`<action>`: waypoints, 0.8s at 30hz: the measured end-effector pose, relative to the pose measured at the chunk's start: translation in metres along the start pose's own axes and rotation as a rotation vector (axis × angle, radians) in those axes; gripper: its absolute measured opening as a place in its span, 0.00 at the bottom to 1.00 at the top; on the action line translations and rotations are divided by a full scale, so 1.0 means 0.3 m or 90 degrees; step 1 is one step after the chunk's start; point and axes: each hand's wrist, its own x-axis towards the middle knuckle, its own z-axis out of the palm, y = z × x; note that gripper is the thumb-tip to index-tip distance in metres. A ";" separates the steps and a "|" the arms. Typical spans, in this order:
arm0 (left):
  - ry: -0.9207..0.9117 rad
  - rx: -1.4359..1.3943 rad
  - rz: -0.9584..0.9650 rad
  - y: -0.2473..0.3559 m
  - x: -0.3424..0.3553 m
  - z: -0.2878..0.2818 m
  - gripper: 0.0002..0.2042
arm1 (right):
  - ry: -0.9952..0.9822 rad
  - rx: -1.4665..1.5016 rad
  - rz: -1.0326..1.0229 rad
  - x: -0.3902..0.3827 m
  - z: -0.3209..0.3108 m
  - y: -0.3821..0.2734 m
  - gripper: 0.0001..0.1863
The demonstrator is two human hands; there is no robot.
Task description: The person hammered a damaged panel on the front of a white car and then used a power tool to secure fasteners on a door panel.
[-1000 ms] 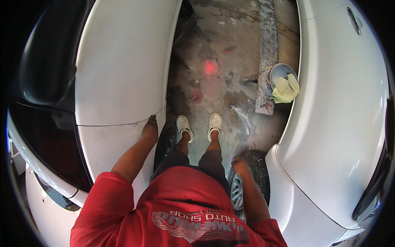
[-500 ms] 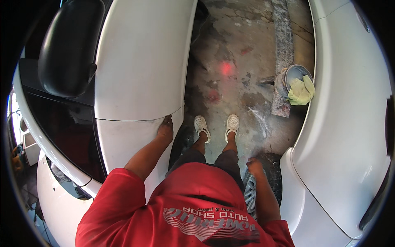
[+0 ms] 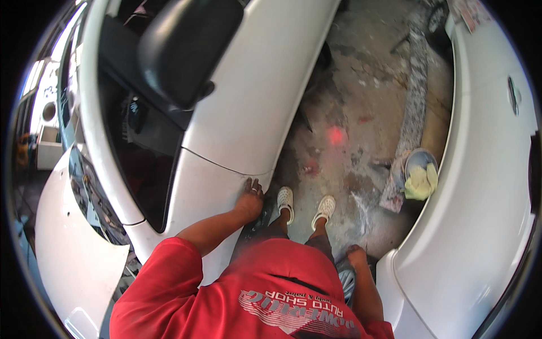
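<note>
My left hand (image 3: 250, 200) rests on the left car's white panel (image 3: 237, 90), fingertips just below the dark seam (image 3: 226, 166), fingers slightly apart, a ring on one finger, holding nothing visible. A black side mirror (image 3: 180, 51) and dark window (image 3: 147, 164) adjoin that panel. My right hand (image 3: 357, 255) hangs low near a wheel (image 3: 346, 281) beside the right car's white body (image 3: 480, 186). Its fingers are curled; anything inside them is hidden.
A long speckled board (image 3: 415, 107) lies on the stained concrete floor (image 3: 361, 85) between the cars, beside a bucket (image 3: 415, 158) with pale yellow cloth (image 3: 423, 183). At far left stands a white panel (image 3: 70, 254) over exposed car parts. My shoes (image 3: 324, 209) are on the floor.
The view has swung so more of the left car's front shows. My left fingers have spread slightly at the seam. My right hand still hangs by the wheel.
</note>
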 end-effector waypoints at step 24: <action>0.812 -2.220 -1.125 0.643 -0.338 0.666 0.33 | -0.182 -0.406 -0.159 0.391 -0.887 -0.666 0.22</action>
